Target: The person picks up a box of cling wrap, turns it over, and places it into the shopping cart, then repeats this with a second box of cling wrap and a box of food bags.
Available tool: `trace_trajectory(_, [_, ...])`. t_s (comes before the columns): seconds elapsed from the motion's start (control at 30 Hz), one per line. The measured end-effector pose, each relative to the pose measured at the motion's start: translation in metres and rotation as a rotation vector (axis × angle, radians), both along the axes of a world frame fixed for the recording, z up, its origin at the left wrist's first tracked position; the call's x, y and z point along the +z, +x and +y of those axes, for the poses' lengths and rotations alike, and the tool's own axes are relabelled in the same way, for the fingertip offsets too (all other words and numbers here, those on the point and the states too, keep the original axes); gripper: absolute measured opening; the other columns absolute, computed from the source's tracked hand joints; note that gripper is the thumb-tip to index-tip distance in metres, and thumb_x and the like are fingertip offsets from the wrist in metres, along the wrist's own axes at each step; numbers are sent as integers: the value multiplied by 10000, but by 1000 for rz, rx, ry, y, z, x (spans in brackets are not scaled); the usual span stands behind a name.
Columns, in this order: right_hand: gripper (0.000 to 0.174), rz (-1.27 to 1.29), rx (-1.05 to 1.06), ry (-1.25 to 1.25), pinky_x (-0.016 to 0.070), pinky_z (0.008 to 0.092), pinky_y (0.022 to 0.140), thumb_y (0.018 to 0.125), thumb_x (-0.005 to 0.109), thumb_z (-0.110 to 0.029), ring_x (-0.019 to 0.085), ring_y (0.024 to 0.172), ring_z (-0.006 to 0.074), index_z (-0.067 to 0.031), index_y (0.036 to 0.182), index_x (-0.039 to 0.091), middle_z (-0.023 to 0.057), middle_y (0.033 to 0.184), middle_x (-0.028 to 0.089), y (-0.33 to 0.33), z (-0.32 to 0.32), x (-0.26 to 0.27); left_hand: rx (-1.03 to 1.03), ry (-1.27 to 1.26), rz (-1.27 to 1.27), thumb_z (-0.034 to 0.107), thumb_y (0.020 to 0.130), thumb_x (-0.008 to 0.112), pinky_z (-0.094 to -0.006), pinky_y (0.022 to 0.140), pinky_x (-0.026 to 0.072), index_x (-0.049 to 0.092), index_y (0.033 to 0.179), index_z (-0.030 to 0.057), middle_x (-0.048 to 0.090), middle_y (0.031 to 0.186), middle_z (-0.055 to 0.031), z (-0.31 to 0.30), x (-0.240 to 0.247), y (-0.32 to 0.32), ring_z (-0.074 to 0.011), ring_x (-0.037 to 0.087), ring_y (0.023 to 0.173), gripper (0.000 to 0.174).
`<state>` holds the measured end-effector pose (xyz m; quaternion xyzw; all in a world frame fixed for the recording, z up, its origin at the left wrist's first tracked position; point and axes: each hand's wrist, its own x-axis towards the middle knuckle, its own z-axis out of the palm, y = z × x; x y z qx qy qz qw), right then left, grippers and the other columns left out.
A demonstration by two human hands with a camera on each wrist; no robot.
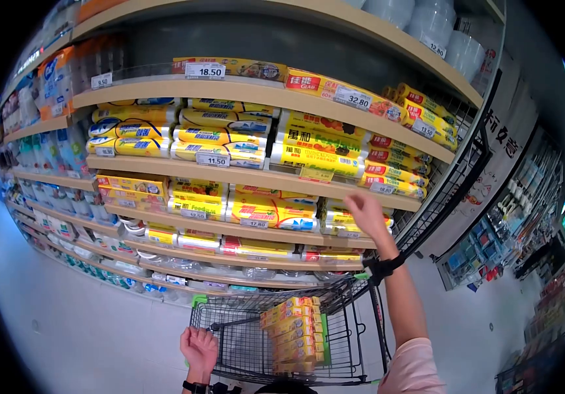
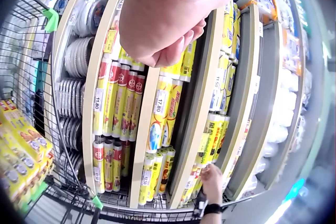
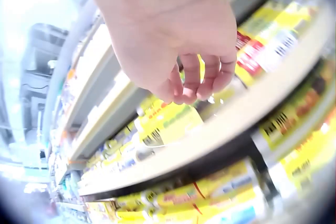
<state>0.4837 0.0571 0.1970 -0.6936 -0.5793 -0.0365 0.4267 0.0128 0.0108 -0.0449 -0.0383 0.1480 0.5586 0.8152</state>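
My right hand is raised in front of the shelf edge at the right, with yellow rolls on the shelf behind it. Its fingers bend loosely and hold nothing in the right wrist view, where a yellow price label shows beyond the fingertips. At the lower left, my left hand hangs beside the cart with loosely curled fingers and nothing in them. Several yellow boxes stand stacked in the wire shopping cart.
Shelves ahead carry several yellow wrap rolls, boxes and price tags. Stacked plastic bowls stand at the top right. White floor spreads to the left, and a black wire rack borders the shelf's right end.
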Motion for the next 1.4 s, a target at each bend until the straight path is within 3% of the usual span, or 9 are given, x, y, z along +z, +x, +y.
trace_trajectory(0.07, [190, -201, -33, 164, 497, 346, 667, 888, 640, -171, 647, 713, 235, 8, 940, 675, 132, 785, 665, -7, 10, 77, -7, -2, -15, 305, 982, 447, -283, 488, 294, 482, 724, 104, 386, 587, 2, 0, -3, 4, -130, 339, 525, 329])
trace_trajectory(0.2, [215, -576, -31, 360, 484, 433, 830, 900, 602, -213, 618, 940, 310, -37, 991, 684, 150, 990, 661, -7, 41, 179, -18, 4, -45, 306, 981, 447, -288, 495, 305, 489, 730, 105, 404, 591, -4, 2, -6, 12, -134, 353, 526, 324])
trace_trajectory(0.3, [297, -643, -105, 222, 474, 439, 910, 927, 564, -290, 609, 1039, 325, -56, 1059, 692, 161, 1088, 657, -7, 68, 222, -40, 6, -68, 315, 981, 445, -300, 505, 320, 497, 753, 105, 430, 617, -13, 2, -4, 18, -146, 369, 541, 314])
trace_trajectory(0.4, [362, -482, -157, -35, 468, 430, 960, 949, 528, -336, 605, 1099, 343, -66, 1131, 687, 174, 1150, 653, -15, 91, 252, -56, 13, -49, 328, 980, 442, -302, 507, 326, 512, 765, 109, 435, 625, -16, 3, -10, 28, -154, 373, 547, 314])
trace_trajectory(0.53, [349, -529, -26, -159, 484, 401, 943, 962, 545, -300, 625, 1088, 330, -63, 1185, 669, 187, 1152, 658, -31, 118, 268, -117, 21, -31, 358, 985, 426, -283, 491, 318, 528, 740, 134, 430, 606, -2, 5, -17, 36, -142, 380, 529, 348])
trace_trajectory(0.73, [280, -629, 112, -333, 501, 361, 873, 947, 604, -194, 646, 998, 262, -43, 1174, 669, 140, 1102, 670, -56, 149, 287, -137, 27, -83, 354, 984, 450, -275, 508, 317, 550, 770, 140, 416, 637, 8, 6, -15, 37, -133, 368, 561, 319])
trace_trajectory(0.9, [362, -488, 185, -347, 495, 354, 924, 1010, 498, -318, 630, 1049, 251, -110, 1276, 628, 133, 1162, 661, -78, 177, 282, -126, 68, -115, 338, 987, 458, -276, 525, 326, 544, 790, 121, 420, 666, -2, 12, -19, 34, -132, 371, 582, 305])
trace_trajectory(1.13, [388, -568, 170, -477, 475, 353, 943, 1033, 464, -345, 624, 1008, 225, -61, 1221, 651, 129, 1140, 684, -95, 194, 283, -114, 65, -163, 344, 997, 437, -280, 529, 330, 528, 800, 105, 412, 667, -12, 19, -18, 24, -137, 366, 586, 323])
trace_trajectory(1.4, [380, -737, 118, -411, 495, 395, 921, 1002, 499, -350, 637, 1059, 322, -73, 1215, 650, 164, 1163, 679, -103, 187, 287, -82, 14, -175, 350, 998, 435, -285, 535, 342, 535, 815, 101, 410, 671, -13, 24, -26, 15, -141, 372, 593, 324])
